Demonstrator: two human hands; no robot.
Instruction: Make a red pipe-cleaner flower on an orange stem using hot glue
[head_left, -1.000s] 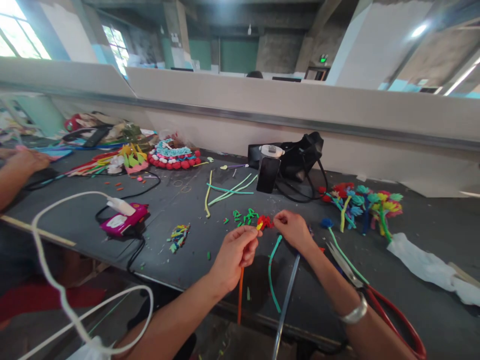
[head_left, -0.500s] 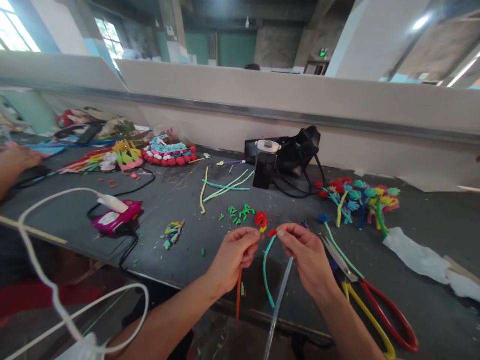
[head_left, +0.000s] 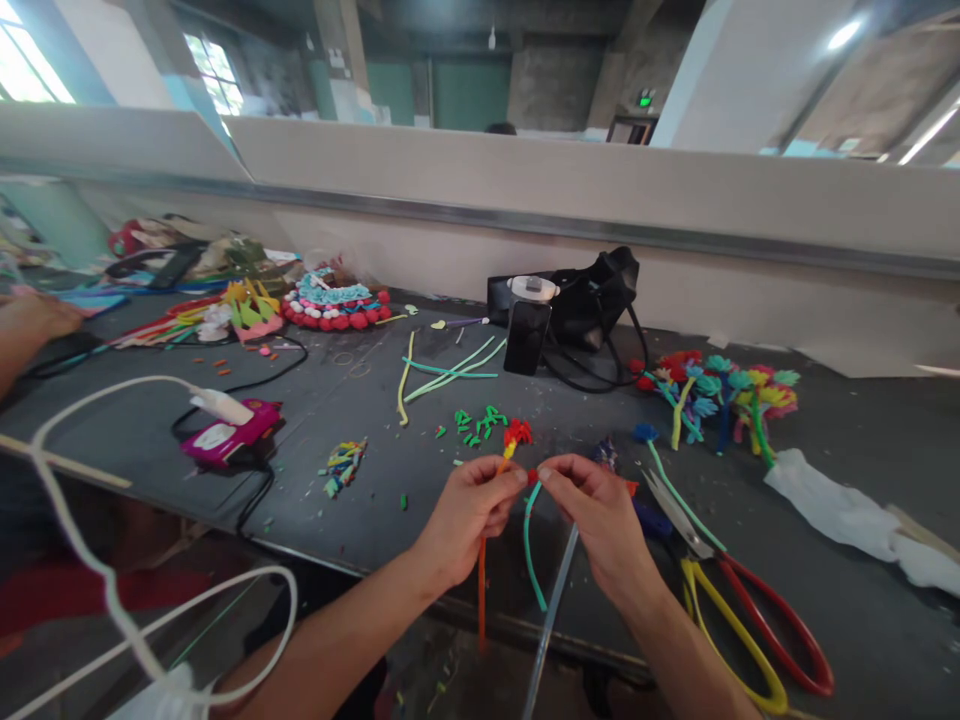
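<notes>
My left hand (head_left: 469,510) is closed in a pinch on an orange pipe-cleaner stem (head_left: 481,590) topped by a small red and yellow flower (head_left: 517,434). My right hand (head_left: 592,515) pinches a tiny red piece (head_left: 532,477) right beside my left fingertips. A green pipe cleaner (head_left: 529,550) curves on the dark table (head_left: 375,410) below both hands, next to a grey rod (head_left: 551,620).
Scissors with red and yellow handles (head_left: 739,620) lie right of my right hand. A bunch of finished pipe-cleaner flowers (head_left: 716,395), a black bag (head_left: 592,310), a pink glue gun (head_left: 229,435) with cable, green scraps (head_left: 476,422) and white cloth (head_left: 847,515) lie around. Another person's hand (head_left: 34,320) rests far left.
The red flower went from the table by my right hand into my left hand's stem. My right hand drew back towards me with a small red piece and met my left fingertips.
</notes>
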